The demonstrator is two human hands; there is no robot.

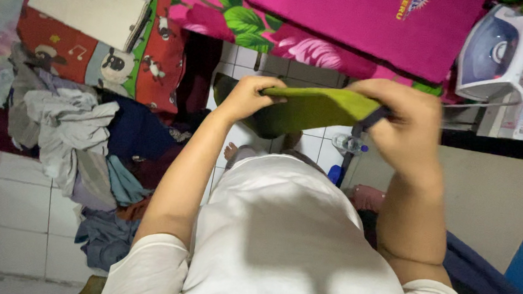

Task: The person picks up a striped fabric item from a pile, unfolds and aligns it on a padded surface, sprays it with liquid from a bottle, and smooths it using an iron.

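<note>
A folded olive-green cloth (314, 107) is held level in front of my chest, above the white tiled floor. My left hand (248, 96) grips its left edge, thumb on top. My right hand (403, 124) is closed over its right end, where a dark strip of the cloth shows between the fingers. Below the cloth I see my white shirt (279, 242) and a bare foot on the tiles.
A magenta cloth (359, 18) lies on a floral surface ahead. A white and blue iron (496, 53) stands upright at the right. A pile of crumpled clothes (81, 151) covers the floor at left. A clear bottle (349, 144) lies under the green cloth.
</note>
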